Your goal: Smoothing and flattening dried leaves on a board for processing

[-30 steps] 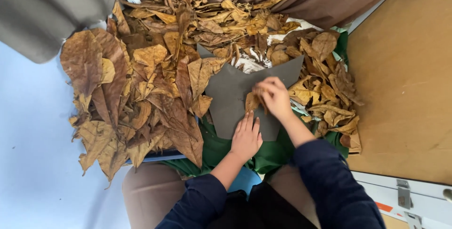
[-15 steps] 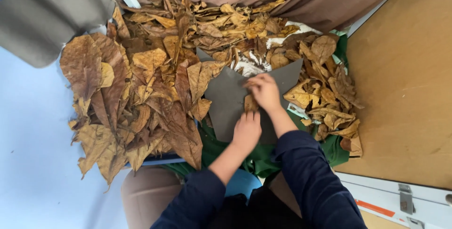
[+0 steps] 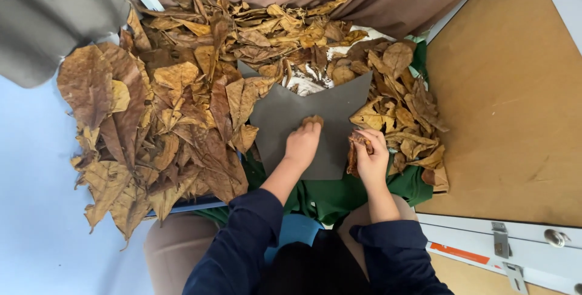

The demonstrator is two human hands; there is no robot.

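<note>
A grey card [image 3: 285, 119], notched at its far edge, lies flat among dry leaves [image 3: 182, 107]. Left hand [image 3: 302, 144] presses a leaf bit [image 3: 314, 120] onto it, fingers together; right hand [image 3: 371, 157] pinches a curled leaf [image 3: 353, 152].

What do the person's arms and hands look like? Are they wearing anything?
Both arms wear long dark navy sleeves of soft cloth, pushed up a bit so the forearms show. The left hand and the right hand are bare: no gloves, and no rings, watch or bracelets that I can see. The sleeves are plain, with no stripes or pictures showing on them.
</note>
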